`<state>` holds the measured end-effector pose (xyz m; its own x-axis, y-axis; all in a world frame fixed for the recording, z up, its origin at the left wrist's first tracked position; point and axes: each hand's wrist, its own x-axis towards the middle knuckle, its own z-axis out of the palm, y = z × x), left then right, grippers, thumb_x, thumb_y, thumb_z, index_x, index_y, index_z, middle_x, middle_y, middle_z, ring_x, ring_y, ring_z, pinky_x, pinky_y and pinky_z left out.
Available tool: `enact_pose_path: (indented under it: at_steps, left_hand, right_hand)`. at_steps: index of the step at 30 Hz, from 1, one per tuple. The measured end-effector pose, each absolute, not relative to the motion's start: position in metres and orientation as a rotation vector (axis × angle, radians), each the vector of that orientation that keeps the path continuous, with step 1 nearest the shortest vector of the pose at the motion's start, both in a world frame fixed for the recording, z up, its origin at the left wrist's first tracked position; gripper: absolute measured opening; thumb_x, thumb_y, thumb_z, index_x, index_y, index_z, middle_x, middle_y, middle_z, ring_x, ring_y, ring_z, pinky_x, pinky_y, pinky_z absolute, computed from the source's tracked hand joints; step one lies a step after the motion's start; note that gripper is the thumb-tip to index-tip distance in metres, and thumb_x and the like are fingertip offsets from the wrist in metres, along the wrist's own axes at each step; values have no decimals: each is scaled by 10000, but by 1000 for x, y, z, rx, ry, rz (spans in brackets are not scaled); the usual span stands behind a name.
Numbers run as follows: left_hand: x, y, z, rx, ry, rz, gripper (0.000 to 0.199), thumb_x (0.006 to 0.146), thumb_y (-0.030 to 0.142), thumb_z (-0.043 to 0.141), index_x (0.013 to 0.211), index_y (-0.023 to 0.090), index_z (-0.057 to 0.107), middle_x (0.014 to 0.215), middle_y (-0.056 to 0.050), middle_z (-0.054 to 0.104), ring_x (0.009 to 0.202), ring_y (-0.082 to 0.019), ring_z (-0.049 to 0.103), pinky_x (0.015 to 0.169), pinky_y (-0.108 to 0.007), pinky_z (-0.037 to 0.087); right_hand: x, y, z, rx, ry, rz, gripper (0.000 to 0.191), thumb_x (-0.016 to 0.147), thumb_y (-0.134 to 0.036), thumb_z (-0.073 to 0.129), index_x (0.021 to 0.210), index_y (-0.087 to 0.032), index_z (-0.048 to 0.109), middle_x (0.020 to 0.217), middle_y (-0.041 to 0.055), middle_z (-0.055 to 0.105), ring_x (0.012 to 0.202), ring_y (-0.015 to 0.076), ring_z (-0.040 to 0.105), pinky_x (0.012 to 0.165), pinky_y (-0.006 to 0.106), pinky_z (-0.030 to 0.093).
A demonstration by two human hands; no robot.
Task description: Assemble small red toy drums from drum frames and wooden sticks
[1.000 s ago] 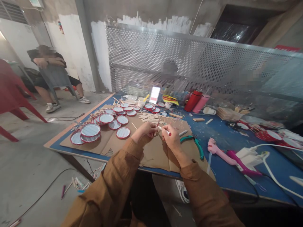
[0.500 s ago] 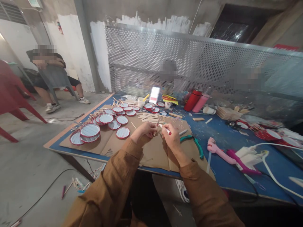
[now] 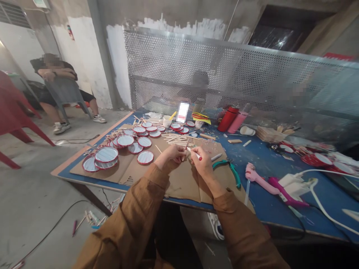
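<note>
My left hand (image 3: 173, 156) pinches a small wooden stick (image 3: 186, 145) above the cardboard (image 3: 179, 185). Close on its right, my right hand (image 3: 202, 160) is closed around a white and red marker (image 3: 197, 154), its tip pointing at the stick. Behind my hands lies a pile of flat wooden sticks (image 3: 176, 139). Round discs with red rims, such as this one (image 3: 145, 157), are spread to the left. A teal-handled tool (image 3: 235, 175) rests right of my right hand, near a grey pen-like stick (image 3: 217, 157).
A pink glue gun (image 3: 262, 180) and a magenta one (image 3: 288, 194) lie at the right with white cables. Red (image 3: 228, 118) and pink (image 3: 238, 122) bottles stand before a perforated metal screen (image 3: 174, 67). A person (image 3: 66, 71) sits at the far left.
The marker and my right hand have shifted very slightly left. My left hand keeps its hold on the stick, almost unmoved.
</note>
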<state>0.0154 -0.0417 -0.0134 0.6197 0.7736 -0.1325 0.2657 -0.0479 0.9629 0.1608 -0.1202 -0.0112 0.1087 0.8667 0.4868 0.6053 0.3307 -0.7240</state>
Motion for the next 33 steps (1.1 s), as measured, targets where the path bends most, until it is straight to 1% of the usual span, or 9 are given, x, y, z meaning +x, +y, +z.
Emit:
enact_pose_path:
  at_steps: [6,16,21,26,30,33]
  left_hand:
    - [16,-42,-11,1610,905,469,168,771,198,577,628,127,525,486,30,540,409,-69,505,445,-172,407]
    - [18,-42,-11,1583,926,477,140,788,180,568,663,127,534,491,35,544,398,-72,514,432,-173,414]
    - [19,-44,-8,1563,957,517,108,794,184,589,711,120,565,474,44,531,370,-52,483,412,-158,396]
    - [19,-47,-6,1569,968,553,103,792,192,599,722,120,574,472,44,517,373,-43,460,415,-157,391]
    - [19,-48,-5,1627,935,505,84,811,191,561,752,131,563,523,37,554,368,-41,457,405,-159,386]
    - [19,-47,-8,1684,879,486,86,831,205,526,787,138,557,552,35,566,380,-44,474,396,-152,377]
  right_hand:
    - [160,-122,-10,-1370,-1570,348,202,845,-399,469,804,-217,547,584,-23,586,468,128,561,495,227,442]
    - [160,-122,-6,-1377,-1510,325,197,820,-383,486,762,-210,559,569,-16,583,482,127,542,486,224,423]
    - [162,-120,-4,-1322,-1303,286,203,816,-394,496,820,-198,548,576,-28,567,451,108,507,461,217,415]
    - [166,-113,-8,-1304,-1246,348,213,788,-400,538,834,-193,556,609,-33,572,439,92,493,434,206,406]
    - [166,-110,-6,-1261,-1147,437,227,746,-383,578,857,-185,580,531,-61,535,432,91,485,408,186,383]
    - [164,-111,-1,-1211,-1059,553,254,742,-419,590,838,-185,595,479,-73,506,402,84,454,377,174,351]
